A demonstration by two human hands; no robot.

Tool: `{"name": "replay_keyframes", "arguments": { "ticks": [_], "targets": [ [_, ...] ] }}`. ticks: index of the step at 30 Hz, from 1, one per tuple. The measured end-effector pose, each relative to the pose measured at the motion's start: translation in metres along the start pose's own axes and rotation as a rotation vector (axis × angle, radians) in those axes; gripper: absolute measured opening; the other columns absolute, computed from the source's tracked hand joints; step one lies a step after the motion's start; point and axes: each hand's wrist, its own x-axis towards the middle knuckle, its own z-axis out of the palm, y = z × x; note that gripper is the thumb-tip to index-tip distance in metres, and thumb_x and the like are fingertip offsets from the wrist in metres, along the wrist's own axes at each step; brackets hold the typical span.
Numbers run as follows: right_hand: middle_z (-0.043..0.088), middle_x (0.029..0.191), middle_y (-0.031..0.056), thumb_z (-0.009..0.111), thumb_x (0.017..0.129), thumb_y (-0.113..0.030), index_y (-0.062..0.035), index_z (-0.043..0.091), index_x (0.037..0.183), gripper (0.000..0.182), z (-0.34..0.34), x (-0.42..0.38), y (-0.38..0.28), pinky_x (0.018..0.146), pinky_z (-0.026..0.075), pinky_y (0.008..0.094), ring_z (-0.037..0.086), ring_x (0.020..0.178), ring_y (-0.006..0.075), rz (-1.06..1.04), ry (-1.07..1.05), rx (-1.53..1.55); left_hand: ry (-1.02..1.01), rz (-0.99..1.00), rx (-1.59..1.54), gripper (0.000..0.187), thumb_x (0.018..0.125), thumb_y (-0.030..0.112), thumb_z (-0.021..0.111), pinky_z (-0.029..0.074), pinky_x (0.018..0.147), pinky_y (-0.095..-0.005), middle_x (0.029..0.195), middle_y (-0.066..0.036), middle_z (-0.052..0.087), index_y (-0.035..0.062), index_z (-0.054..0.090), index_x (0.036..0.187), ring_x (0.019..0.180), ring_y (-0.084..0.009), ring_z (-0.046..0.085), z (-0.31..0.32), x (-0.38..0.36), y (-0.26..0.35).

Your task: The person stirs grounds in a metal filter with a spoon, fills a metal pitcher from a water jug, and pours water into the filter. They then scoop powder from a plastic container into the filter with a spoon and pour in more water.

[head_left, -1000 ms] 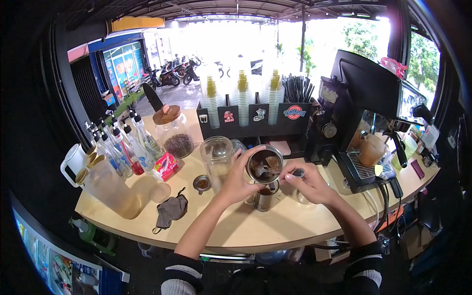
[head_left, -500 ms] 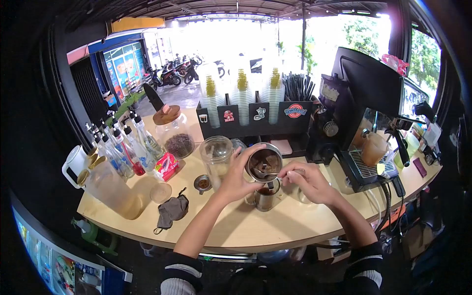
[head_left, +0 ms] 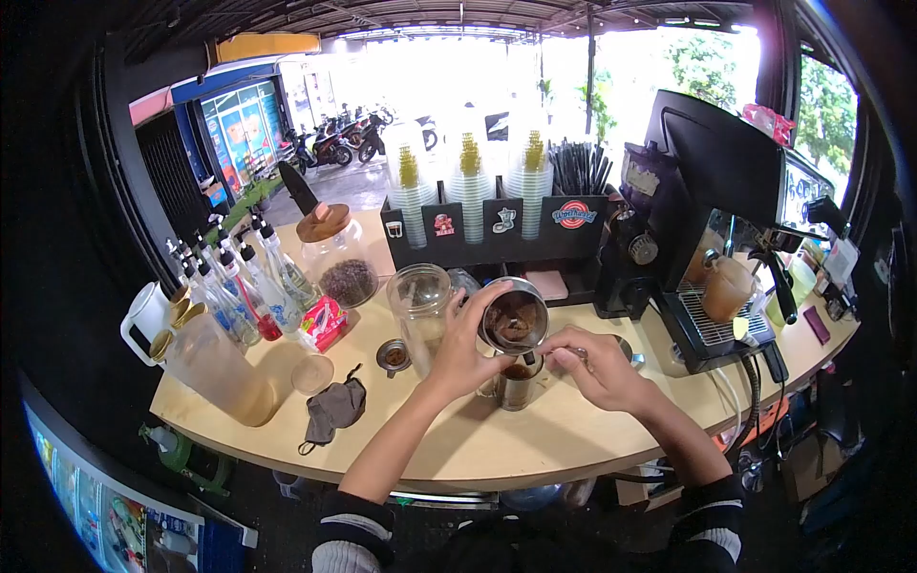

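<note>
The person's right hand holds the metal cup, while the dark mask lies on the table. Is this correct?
Not quite: in the head view, the left hand holds the metal cup. The dark mask does lie on the table.

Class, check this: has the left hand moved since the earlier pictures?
No, not noticeably: the left hand overlaps the right edge of the standing clear jar in this view, just as before.
</note>
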Motion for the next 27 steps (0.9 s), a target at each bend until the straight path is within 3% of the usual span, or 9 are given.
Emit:
{"name": "replay_keyframes", "arguments": {
  "ticks": [8, 10, 13, 15, 27],
  "targets": [
    [0.057, 0.086, 0.0134, 0.05, 0.092, -0.01, -0.004, 0.057, 0.105, 0.016, 0.006, -0.002, 0.0, 0.067, 0.048, 0.0345, 0.06, 0.076, 0.0266, -0.033, 0.061, -0.055, 0.091, -0.004, 0.004, 0.085, 0.058, 0.014, 0.077, 0.013, 0.11, -0.0503, 0.134, -0.007, 0.045, 0.0128, 0.037, 0.133, 0.128, -0.0247, 0.04, 0.009, -0.001, 0.004],
    [0.057, 0.086, 0.0134, 0.049, 0.092, -0.01, -0.0038, 0.057, 0.105, 0.016, 0.006, -0.002, 0.0, 0.067, 0.048, 0.0347, 0.06, 0.076, 0.0263, -0.049, 0.097, -0.08, 0.191, 0.014, 0.028, 0.081, 0.054, 0.009, 0.08, 0.03, 0.106, -0.043, 0.129, -0.009, 0.05, 0.0095, 0.044, 0.127, 0.121, -0.0291, 0.045, 0.01, 0.0, 0.008],
    [0.057, 0.086, 0.0137, 0.049, 0.093, -0.009, -0.0035, 0.056, 0.106, 0.016, 0.006, -0.002, 0.0, 0.066, 0.049, 0.035, 0.06, 0.076, 0.0261, -0.04, 0.052, -0.089, 0.217, 0.034, -0.018, 0.081, 0.054, 0.006, 0.08, 0.034, 0.104, -0.0393, 0.127, -0.012, 0.049, 0.0079, 0.044, 0.127, 0.12, -0.0302, 0.045, 0.013, 0.0, 0.005],
    [0.057, 0.086, 0.0136, 0.05, 0.092, -0.008, -0.0033, 0.056, 0.107, 0.016, 0.009, -0.001, -0.003, 0.065, 0.049, 0.0349, 0.06, 0.076, 0.0253, -0.081, 0.158, -0.081, 0.214, 0.046, -0.041, 0.08, 0.053, 0.003, 0.078, 0.034, 0.104, -0.0405, 0.127, -0.013, 0.047, 0.0068, 0.044, 0.126, 0.119, -0.0316, 0.045, 0.012, 0.001, 0.008],
    [0.063, 0.084, 0.012, 0.048, 0.094, -0.009, -0.002, 0.059, 0.105, 0.017, 0.007, 0.0, 0.011, 0.067, 0.049, 0.0302, 0.064, 0.074, 0.0197, -0.045, 0.139, 0.022, 0.131, 0.073, -0.101, 0.082, 0.053, 0.001, 0.076, 0.033, 0.105, -0.0405, 0.129, -0.014, 0.045, 0.0065, 0.042, 0.128, 0.122, -0.0315, 0.043, 0.004, 0.001, 0.007]
  ]
}}
